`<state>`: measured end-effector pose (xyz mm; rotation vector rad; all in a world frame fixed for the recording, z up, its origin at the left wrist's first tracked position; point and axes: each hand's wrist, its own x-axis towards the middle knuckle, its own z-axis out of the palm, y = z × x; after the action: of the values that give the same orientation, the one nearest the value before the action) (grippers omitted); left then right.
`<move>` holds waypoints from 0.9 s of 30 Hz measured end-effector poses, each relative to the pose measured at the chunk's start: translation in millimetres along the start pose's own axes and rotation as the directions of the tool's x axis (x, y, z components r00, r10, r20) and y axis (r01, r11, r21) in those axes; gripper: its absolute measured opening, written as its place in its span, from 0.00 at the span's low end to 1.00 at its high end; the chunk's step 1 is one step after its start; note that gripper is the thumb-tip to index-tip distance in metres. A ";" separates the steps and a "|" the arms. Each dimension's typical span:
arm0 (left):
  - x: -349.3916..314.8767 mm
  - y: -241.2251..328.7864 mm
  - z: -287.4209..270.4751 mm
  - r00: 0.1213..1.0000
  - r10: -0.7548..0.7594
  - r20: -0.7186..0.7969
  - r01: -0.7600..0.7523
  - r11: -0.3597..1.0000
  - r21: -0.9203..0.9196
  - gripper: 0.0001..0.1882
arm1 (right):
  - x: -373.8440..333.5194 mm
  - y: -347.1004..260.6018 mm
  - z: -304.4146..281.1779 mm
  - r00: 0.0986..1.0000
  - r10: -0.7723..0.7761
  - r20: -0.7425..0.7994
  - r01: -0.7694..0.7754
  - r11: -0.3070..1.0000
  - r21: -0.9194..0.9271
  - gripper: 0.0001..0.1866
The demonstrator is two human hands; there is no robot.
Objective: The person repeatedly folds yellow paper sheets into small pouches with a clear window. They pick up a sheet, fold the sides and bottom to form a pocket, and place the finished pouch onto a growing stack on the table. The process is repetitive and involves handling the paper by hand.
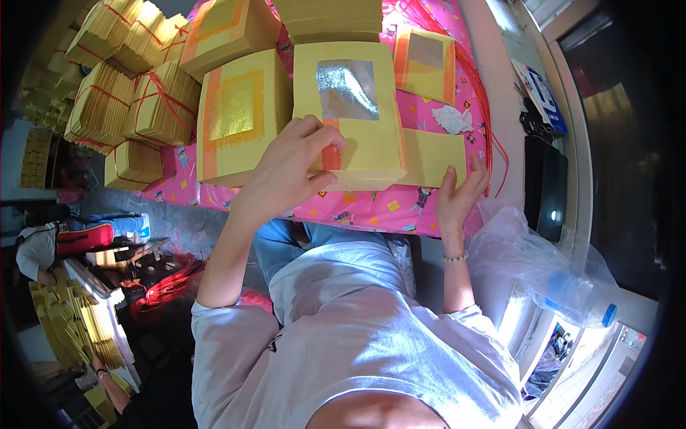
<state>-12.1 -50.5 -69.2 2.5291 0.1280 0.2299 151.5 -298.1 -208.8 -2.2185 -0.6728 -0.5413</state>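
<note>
In front of me stands a thick stack of yellow joss paper (389, 136) with a silver foil square and orange bands. My left hand (293, 161) curls over its near left corner, fingers on top and thumb at the front edge. To the right, lower down, lies yellow joss paper (437, 154), partly under the stack. My right hand (463, 194) is at its near right corner, thumb touching the paper and fingers apart. A gold-foil stack (239, 107) stands to the left of my left hand.
Tied yellow paper bundles (100, 104) crowd the far left. Silver-foil paper (425, 61), crumpled white tissue (452, 119) and red strings (475, 79) lie on the pink tablecloth (343, 211). A plastic bag (507, 243) hangs at right. Other people (43, 250) work at lower left.
</note>
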 end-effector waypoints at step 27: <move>-2.8 -23.9 -5.9 0.998 -0.032 0.046 0.045 0.944 -0.326 0.16 | 70.7 -99.8 -0.6 0.829 -0.375 0.416 0.062 0.799 0.598 0.06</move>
<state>-17.0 -28.0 -78.4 2.1969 0.1131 0.1683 145.1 -219.0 -115.8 -1.7036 -1.2202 0.1728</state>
